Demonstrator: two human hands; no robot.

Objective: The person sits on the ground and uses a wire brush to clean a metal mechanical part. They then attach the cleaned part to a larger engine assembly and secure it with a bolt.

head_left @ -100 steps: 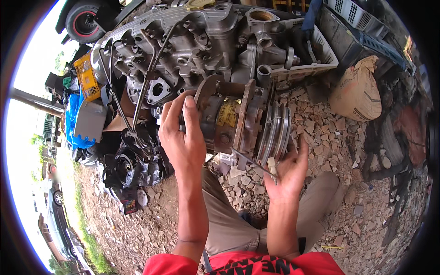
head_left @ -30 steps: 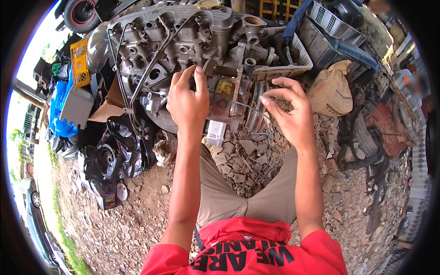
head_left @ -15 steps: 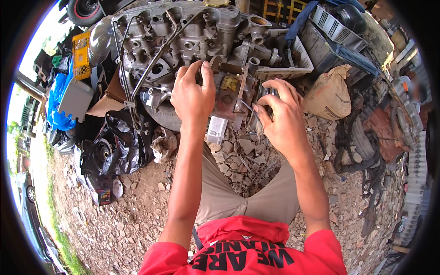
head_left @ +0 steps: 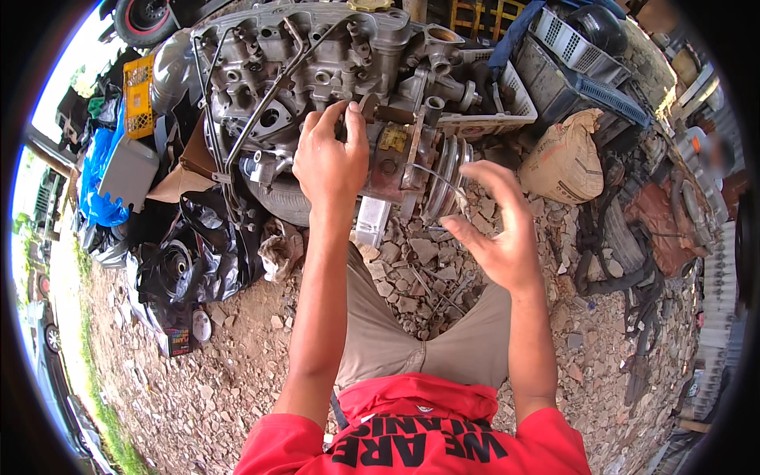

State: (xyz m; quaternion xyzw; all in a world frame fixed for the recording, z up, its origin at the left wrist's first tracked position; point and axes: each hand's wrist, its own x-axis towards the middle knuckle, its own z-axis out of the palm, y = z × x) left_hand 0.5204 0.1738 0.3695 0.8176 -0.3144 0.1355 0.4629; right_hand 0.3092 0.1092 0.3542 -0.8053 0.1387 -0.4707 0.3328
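Note:
Beside a large greasy engine (head_left: 317, 75) sits a cylindrical part with a yellow label (head_left: 393, 141), likely an air-conditioning compressor. On its right end is a grooved pulley (head_left: 447, 178), with a thin wire (head_left: 438, 176) running across in front. My left hand (head_left: 331, 162) is at the left end of the cylindrical part, its fingers bent and closed over something that the hand itself hides. A thin round disc (head_left: 369, 106) stands upright just past its fingertips. My right hand (head_left: 503, 226) hangs just right of the pulley, fingers and thumb apart, holding nothing and slightly blurred.
Bent metal pipes (head_left: 265, 111) cross the engine's left side. A white crate (head_left: 518, 103) and a brown paper sack (head_left: 564, 158) stand to the right. Black plastic bags (head_left: 214, 249) lie at left. Between my legs are broken stones (head_left: 423, 252) and thin metal tools (head_left: 443, 294).
My right hand has let go of the pulley, moved back to the right and toward me, and spread its fingers. The left hand has stayed nearly in place.

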